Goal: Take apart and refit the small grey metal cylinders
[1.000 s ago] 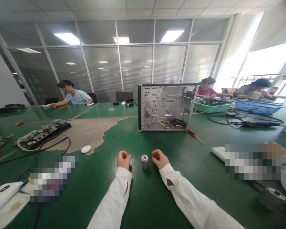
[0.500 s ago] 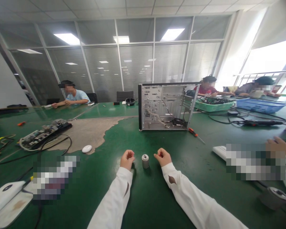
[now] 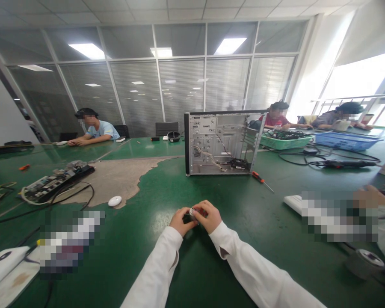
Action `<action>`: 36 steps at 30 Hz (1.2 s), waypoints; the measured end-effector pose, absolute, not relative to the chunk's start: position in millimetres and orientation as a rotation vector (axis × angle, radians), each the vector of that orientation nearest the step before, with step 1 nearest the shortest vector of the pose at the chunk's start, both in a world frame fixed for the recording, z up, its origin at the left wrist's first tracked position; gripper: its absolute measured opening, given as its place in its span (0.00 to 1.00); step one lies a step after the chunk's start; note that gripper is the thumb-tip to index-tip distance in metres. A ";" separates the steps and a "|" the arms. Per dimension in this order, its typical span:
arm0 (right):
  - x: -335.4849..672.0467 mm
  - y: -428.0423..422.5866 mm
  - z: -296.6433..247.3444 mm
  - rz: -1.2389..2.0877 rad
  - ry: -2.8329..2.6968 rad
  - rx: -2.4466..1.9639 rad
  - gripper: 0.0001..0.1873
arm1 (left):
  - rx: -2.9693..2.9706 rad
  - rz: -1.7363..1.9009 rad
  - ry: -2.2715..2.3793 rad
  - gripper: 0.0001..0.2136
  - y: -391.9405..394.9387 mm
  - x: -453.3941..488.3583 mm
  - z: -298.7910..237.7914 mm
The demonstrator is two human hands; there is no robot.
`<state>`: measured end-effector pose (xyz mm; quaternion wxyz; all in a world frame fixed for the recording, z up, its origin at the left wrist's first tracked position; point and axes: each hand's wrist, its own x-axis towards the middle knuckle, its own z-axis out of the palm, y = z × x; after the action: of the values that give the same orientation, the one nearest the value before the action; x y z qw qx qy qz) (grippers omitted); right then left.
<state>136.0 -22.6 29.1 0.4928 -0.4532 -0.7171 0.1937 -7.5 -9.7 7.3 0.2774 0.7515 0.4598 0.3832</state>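
Note:
A small grey cylinder (image 3: 191,212) with a pale top stands on the green table between my hands, mostly covered by fingers. My left hand (image 3: 180,221) is curled round its left side, thumb in front. From the right, my right hand (image 3: 209,217) has its fingers closed on the same cylinder near the top. Behind them sits an open computer case (image 3: 223,143), its bare metal inside and loose wires facing me. A screwdriver (image 3: 262,180) with an orange and black handle lies by the case's lower right corner.
At left are a circuit assembly (image 3: 56,182) with cables and a white round lid (image 3: 114,201). A similar grey cylinder (image 3: 365,264) stands at right, near another person's hand (image 3: 367,196). Green (image 3: 285,143) and blue baskets (image 3: 346,143) stand farther back. Several people sit around the table.
Both my hands have come inward from either side of the grey cylinder and closed on it. The view has shifted slightly. At the far left, the seated person's arms have drawn together.

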 end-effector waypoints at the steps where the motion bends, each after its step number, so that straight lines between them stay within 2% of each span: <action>1: 135.9 -21.2 30.2 0.462 -1.746 -1.112 0.07 | 2.032 1.027 1.237 0.15 -9.6 -7.4 7.4; 7: 136.4 -18.5 36.0 0.425 -1.805 -1.123 0.04 | 2.088 1.023 1.233 0.15 -9.2 -7.3 6.9; 16: 152.4 -14.6 31.3 0.339 -1.718 -1.067 0.07 | 1.966 1.067 1.303 0.16 -11.0 -7.6 8.4; 24: 173.9 2.2 -4.9 0.371 -2.164 -1.157 0.05 | 1.847 1.144 1.395 0.16 -3.8 -8.7 2.2; 28: 188.2 11.8 -6.9 0.453 -1.979 -1.307 0.15 | 1.848 1.116 1.407 0.16 -4.9 -8.3 4.0; 32: 216.4 27.7 -11.5 0.374 -1.718 -1.563 0.12 | 1.834 1.112 1.425 0.16 -8.7 -7.3 8.1; 36: 228.5 34.9 -16.7 0.331 -1.740 -1.601 0.10 | 1.787 1.137 1.416 0.16 -10.6 -7.0 10.2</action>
<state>228.5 34.9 -16.7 0.3682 -0.6235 -0.6775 0.1288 -7.0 -10.6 10.2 0.2924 0.6708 0.5315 0.4267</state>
